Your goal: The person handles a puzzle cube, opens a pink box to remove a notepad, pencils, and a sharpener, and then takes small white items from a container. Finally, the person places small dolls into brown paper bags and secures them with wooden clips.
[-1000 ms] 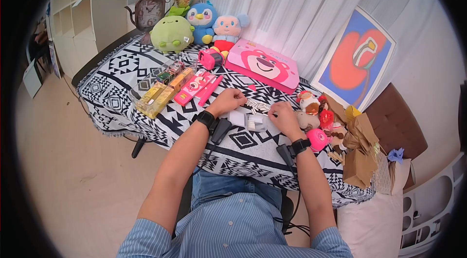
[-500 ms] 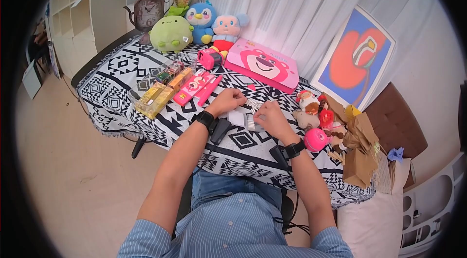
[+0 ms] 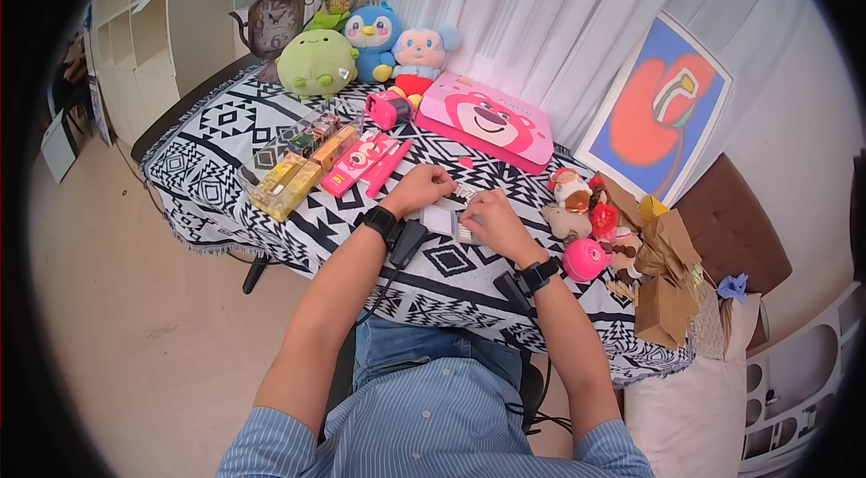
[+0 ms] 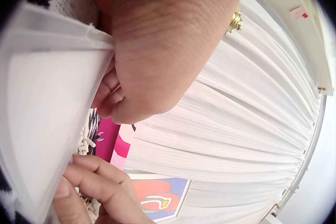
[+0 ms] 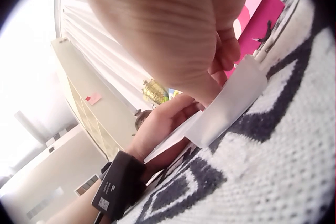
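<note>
A translucent box with thin white sticks [image 3: 465, 233] in it stands on the patterned cloth, its white lid [image 3: 439, 220] folded out to the left. Behind the box lies a loose pile of small white sticks [image 3: 464, 193]. My left hand [image 3: 422, 188] is at the pile's left side, thumb and fingers bent close together; whatever they hold is hidden. The fingers of my right hand [image 3: 496, 221] are bent down over the box's right part. In the right wrist view, my right hand [image 5: 168, 29] is over the box wall [image 5: 231, 103], its fingertips partly hidden.
Yellow packages [image 3: 289, 185] and pink boxes [image 3: 359, 164] lie at the left. Behind are plush toys [image 3: 317, 63] and a pink bear box [image 3: 487, 122]. Small plush toys [image 3: 568, 221], a pink round object [image 3: 585, 260] and brown paper [image 3: 667, 298] sit at the right.
My right hand has moved left, from the pile's right side to over the box. My left hand has stayed nearly in place.
</note>
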The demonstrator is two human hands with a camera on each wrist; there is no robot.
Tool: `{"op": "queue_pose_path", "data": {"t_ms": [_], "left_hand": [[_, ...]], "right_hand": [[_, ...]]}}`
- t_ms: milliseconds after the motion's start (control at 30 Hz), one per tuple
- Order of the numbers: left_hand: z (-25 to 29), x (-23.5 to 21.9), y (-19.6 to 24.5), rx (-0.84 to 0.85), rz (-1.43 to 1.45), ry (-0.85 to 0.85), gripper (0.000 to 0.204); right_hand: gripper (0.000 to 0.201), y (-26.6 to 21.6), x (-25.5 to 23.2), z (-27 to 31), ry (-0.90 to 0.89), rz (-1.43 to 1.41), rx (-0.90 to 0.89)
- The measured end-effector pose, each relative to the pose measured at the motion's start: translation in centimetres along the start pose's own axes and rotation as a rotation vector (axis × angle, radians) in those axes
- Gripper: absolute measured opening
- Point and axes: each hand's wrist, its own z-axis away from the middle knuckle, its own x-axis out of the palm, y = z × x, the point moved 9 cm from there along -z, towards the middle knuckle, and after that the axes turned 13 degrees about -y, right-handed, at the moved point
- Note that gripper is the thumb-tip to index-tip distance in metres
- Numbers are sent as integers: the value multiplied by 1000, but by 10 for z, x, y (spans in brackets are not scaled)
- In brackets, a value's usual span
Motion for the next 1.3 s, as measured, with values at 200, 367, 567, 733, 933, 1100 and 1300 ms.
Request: {"op": "queue_pose_path", "data": {"t_ms": [200,367,567,733,933,1100,1300], "left_hand": [[1,0,1,-1,0,4,19],[1,-1,0,-6,-1,10,19],[1,0,1,-15,-7,-1,20],[5,0,5,-42,3,14,20],[4,-1,4,-37,-6,14,19],[3,0,2,-43,-8,12,19],[2,-1,-1,-40,-25,10,21]], "right_hand": [[8,6,1,1,-21,-54,35],[7,2,0,0,-16,-57,-3],[5,6,-13,1,68,-73,1],[9,55,-34,20,340,-151,181],[17,120,-15,48,425,-338,488],[16,116,-12,45,377,-282,450],[14,108,-13,40,345,-187,380]]}}
